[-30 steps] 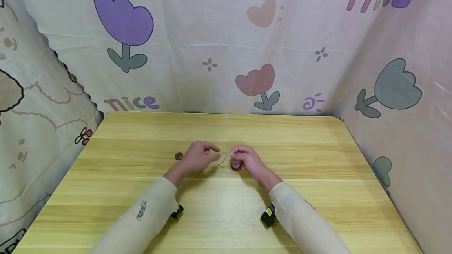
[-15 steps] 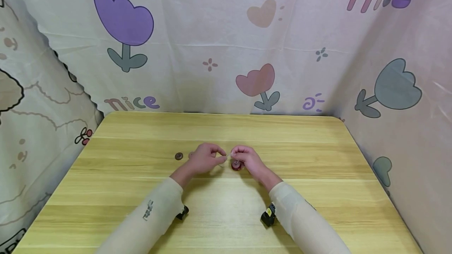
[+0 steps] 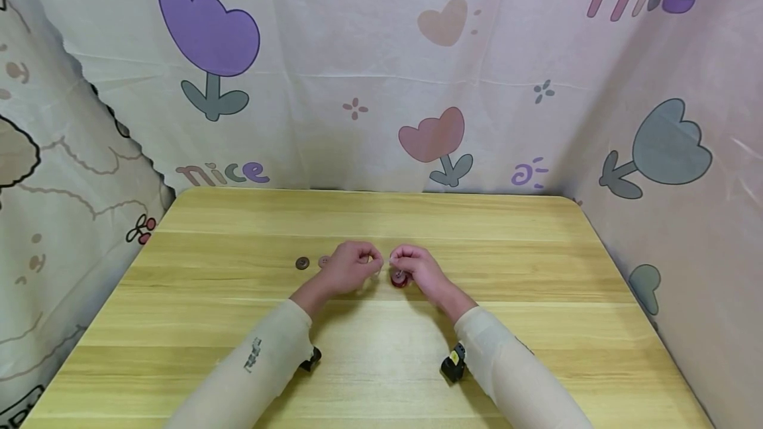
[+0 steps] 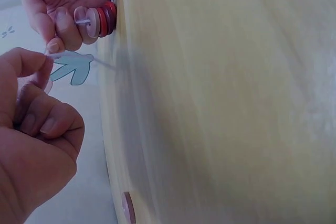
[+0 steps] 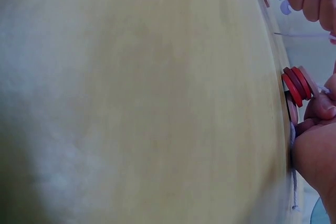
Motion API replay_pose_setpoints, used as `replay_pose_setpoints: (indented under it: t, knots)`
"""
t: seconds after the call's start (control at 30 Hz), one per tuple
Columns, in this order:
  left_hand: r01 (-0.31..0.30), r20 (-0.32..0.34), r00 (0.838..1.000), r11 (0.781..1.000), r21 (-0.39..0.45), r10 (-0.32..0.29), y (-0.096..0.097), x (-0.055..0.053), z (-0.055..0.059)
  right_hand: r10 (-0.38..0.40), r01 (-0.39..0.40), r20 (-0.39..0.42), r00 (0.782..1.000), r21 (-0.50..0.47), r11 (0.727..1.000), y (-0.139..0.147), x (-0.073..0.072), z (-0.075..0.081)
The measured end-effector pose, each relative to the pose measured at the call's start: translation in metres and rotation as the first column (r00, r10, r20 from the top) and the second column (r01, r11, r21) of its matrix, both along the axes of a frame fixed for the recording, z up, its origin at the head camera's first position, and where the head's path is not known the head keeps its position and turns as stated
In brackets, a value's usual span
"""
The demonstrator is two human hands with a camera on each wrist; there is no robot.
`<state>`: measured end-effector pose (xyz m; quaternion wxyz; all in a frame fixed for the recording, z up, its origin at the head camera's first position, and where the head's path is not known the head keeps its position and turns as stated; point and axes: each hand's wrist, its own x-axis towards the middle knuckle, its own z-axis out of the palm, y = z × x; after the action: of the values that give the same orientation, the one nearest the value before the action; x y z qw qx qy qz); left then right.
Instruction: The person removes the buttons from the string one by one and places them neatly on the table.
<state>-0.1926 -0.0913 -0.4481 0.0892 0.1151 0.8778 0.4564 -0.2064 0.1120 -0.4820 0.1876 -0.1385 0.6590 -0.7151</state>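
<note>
Thumb and finger of my left hand [image 3: 348,268] pinch a thin pale string [image 4: 103,63], its loose end sticking out past the fingertips. Close by on the right, my right hand [image 3: 422,270] pinches the same string just above a stack of threaded buttons [image 4: 103,20]. Pink, red and dark red buttons show in that stack, which sits low by the right hand's curled fingers. In the right wrist view, a tail of the string [image 5: 293,171] runs along the table below the right hand.
Two loose buttons lie on the wooden table [image 3: 381,376] left of the left hand: a brown button [image 3: 302,263] and a pink button [image 3: 324,261]. A printed curtain [image 3: 334,38] hangs behind the table's far edge and at both sides.
My left hand has moved right to the string and its fingers have closed on it. The loose pink button has come into view behind that hand. The right hand has stayed put.
</note>
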Motion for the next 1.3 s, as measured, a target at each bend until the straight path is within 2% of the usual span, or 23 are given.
replay_pose_setpoints:
  t: [0.27,0.33,0.6,0.77,1.0,1.3]
  knots:
    - [0.072,-0.008,0.997,0.994,0.078,-0.072,0.005,-0.001,-0.003,0.003,-0.003,0.008,1.0,-0.004,1.0,0.001,-0.001,-0.001]
    - [0.068,-0.018,0.998,0.995,0.078,-0.067,0.005,-0.001,-0.004,0.004,-0.004,0.011,1.0,-0.005,1.0,0.001,-0.001,-0.001]
    - [-0.026,-0.019,0.999,0.998,0.055,0.027,0.002,0.001,0.0,0.005,-0.005,-0.017,1.0,0.019,1.0,0.001,-0.001,0.0]
    - [-0.078,-0.036,0.996,0.997,0.024,0.079,-0.001,0.001,0.002,0.033,-0.034,-0.028,0.999,-0.02,0.999,0.003,-0.001,0.0]
    - [-0.085,-0.026,0.996,0.987,0.139,0.09,-0.007,0.0,0.002,0.076,-0.078,-0.036,0.996,-0.052,0.996,0.006,-0.001,0.0]
    - [-0.161,-0.003,0.987,0.973,0.163,0.163,-0.013,-0.001,0.001,0.089,-0.089,-0.043,0.995,0.004,0.996,0.007,-0.001,0.002]
